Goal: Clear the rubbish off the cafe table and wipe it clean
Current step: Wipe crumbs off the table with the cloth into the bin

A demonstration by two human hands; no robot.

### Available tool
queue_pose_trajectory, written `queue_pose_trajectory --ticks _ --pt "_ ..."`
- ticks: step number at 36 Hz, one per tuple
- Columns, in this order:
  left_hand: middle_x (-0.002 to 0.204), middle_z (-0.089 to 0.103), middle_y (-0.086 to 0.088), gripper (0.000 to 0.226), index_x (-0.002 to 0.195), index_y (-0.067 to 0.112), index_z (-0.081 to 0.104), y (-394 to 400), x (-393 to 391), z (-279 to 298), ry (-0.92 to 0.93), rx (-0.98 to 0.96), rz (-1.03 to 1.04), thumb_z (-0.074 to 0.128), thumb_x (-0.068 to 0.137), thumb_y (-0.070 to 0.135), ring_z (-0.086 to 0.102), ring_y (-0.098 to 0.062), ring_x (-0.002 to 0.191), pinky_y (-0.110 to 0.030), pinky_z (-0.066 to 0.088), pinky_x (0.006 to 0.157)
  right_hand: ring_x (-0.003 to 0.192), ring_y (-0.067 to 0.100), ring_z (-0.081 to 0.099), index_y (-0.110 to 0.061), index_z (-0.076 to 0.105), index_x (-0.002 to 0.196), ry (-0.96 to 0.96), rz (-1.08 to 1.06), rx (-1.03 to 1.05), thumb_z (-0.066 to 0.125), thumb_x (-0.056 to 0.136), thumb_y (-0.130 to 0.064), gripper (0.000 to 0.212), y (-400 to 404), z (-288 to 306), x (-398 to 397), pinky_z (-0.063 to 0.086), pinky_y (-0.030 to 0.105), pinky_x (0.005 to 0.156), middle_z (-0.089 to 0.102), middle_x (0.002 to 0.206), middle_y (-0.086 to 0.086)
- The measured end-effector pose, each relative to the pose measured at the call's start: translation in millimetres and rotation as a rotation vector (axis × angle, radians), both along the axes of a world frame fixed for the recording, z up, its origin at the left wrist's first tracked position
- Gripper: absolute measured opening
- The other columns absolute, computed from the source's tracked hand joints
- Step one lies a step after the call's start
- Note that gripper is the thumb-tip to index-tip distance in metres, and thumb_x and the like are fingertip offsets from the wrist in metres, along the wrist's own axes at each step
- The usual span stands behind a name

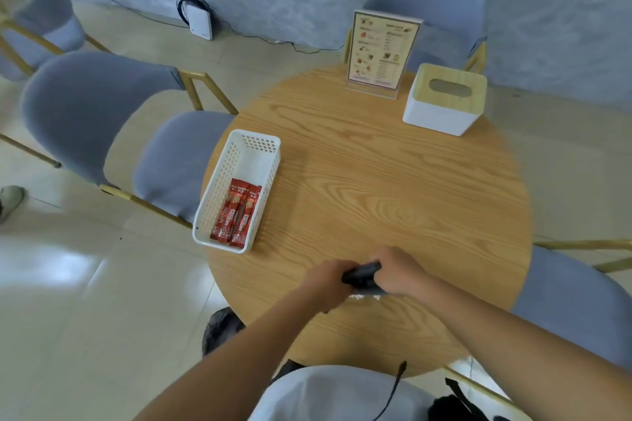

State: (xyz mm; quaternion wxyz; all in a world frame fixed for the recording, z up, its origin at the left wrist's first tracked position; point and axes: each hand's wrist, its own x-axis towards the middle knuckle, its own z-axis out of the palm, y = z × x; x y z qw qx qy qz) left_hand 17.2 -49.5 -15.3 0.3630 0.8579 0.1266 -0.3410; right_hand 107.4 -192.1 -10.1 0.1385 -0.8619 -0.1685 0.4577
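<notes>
1. The round wooden table (pixel 393 188) looks free of loose rubbish from here, so the step in hand is most likely the wiping, or readying the cloth for it. Cover the whole top in overlapping passes, starting from the near edge where the hands already are.
2. Blue chairs (pixel 113 133) stand close around the rim. Stay aware of them when reaching across, and push nothing off the edge onto a seat.
3. The white tissue box (pixel 444 102) stands at the far right, with the menu stand (pixel 379 51) just beside it to the left. Both belong to the table. Lift or shift each one, wipe beneath, then set it upright again.
4. The white basket (pixel 239 188) sits at the left edge and holds red coffee sachets (pixel 236 212). They are stock, not rubbish. Slide the basket inward and wipe its patch, taking care not to tip it over the rim.
5. The left hand (pixel 328 284) and right hand (pixel 400 273) are both curled closed around a dark cloth (pixel 362 277), held between them just above the near part of the table. Blur hides whether it is being folded or wrung. A flat, folded pad would wipe best.
6. Something pale (pixel 364 297) shows just under the cloth; I cannot tell what it is. If it is a scrap, bin it first.
</notes>
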Motion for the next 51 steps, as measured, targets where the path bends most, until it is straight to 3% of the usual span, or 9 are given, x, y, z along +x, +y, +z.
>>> queue_pose_trajectory --ticks 5,14,22,28,32,35,39,46,51 --pt "0.082 0.069 -0.002 0.020 0.104 0.021 0.070 19 32 21 -0.056 -0.073 0.019 0.060 0.088 0.014 0.066 -0.023 0.069 -0.035 0.052 0.062 0.060 0.023 0.055 -0.012 0.066 0.075 -0.070 -0.095 0.050 0.049 0.075 -0.006 0.018 0 17 19 0.034 0.030 0.051 0.060 0.063 0.006" --pt "0.108 0.071 0.002 0.025 0.118 0.026 0.067 -20 68 4 -0.082 0.020 -0.191 0.056 0.096 0.024 0.062 -0.021 0.104 -0.041 0.045 0.099 0.062 0.022 0.051 -0.012 0.048 0.067 -0.129 -0.278 0.032 0.050 0.079 -0.004 0.014 -45 17 17 0.033 0.031 0.053 0.055 0.067 0.005" --pt "0.132 0.064 0.001 0.034 0.136 0.033 0.059 -44 36 -19 -0.141 0.221 -0.392 0.048 0.104 0.033 0.058 -0.026 0.119 -0.036 0.041 0.102 0.066 0.017 0.051 -0.019 0.048 0.068 -0.137 -0.301 0.107 0.056 0.085 -0.010 0.021 -77 -9 -43 0.028 0.026 0.049 0.052 0.071 -0.004" --pt "0.138 0.062 0.005 0.042 0.140 0.026 0.058 -30 -7 -28 -0.183 0.150 -0.339 0.053 0.100 0.016 0.050 -0.017 0.133 -0.028 0.022 0.113 0.092 0.022 0.050 -0.021 0.040 0.073 -0.198 -0.157 0.149 0.056 0.085 -0.015 0.021 -75 -21 -82 0.033 0.033 0.066 0.052 0.090 -0.003" --pt "0.146 0.056 0.008 0.045 0.140 0.026 0.058 -23 -26 -30 -0.170 0.106 -0.262 0.054 0.098 0.010 0.037 -0.010 0.145 -0.031 0.013 0.121 0.117 0.022 0.047 -0.019 0.058 0.114 -0.278 -0.083 0.141 0.056 0.093 -0.023 0.022 -68 -34 -96 0.038 0.031 0.094 0.058 0.122 -0.002" --pt "0.141 0.061 0.002 0.042 0.138 0.021 0.060 -19 -44 -26 -0.191 0.117 -0.199 0.057 0.098 0.010 0.046 -0.017 0.139 -0.032 0.021 0.118 0.121 0.023 0.047 -0.018 0.057 0.124 -0.283 -0.072 0.165 0.056 0.092 -0.024 0.032 -57 -37 -107 0.037 0.032 0.101 0.058 0.126 -0.001" --pt "0.134 0.064 -0.006 0.041 0.137 0.016 0.062 -11 -72 -19 -0.182 0.125 -0.100 0.060 0.096 0.011 0.054 -0.029 0.124 -0.034 0.037 0.105 0.108 0.023 0.050 -0.025 0.049 0.097 -0.261 -0.014 0.152 0.056 0.089 -0.023 0.010 -41 -37 -122 0.038 0.032 0.088 0.059 0.112 -0.001" --pt "0.119 0.069 -0.010 0.037 0.129 0.013 0.068 8 -116 -18 -0.226 0.088 -0.027 0.066 0.092 0.011 0.062 -0.033 0.107 -0.046 0.049 0.091 0.118 0.024 0.045 -0.016 0.054 0.119 -0.299 0.038 0.146 0.062 0.090 -0.025 0.031 -16 -38 -149 0.039 0.032 0.097 0.054 0.125 0.002" --pt "0.153 0.047 -0.009 0.060 0.149 0.017 0.048 18 -134 -21 -0.299 0.114 0.012 0.064 0.091 0.015 0.040 -0.028 0.143 -0.042 0.037 0.115 0.121 0.024 0.042 -0.014 0.053 0.121 -0.270 -0.013 0.147 0.060 0.086 -0.017 0.035 -15 -32 -153 0.040 0.036 0.097 0.051 0.129 0.003"
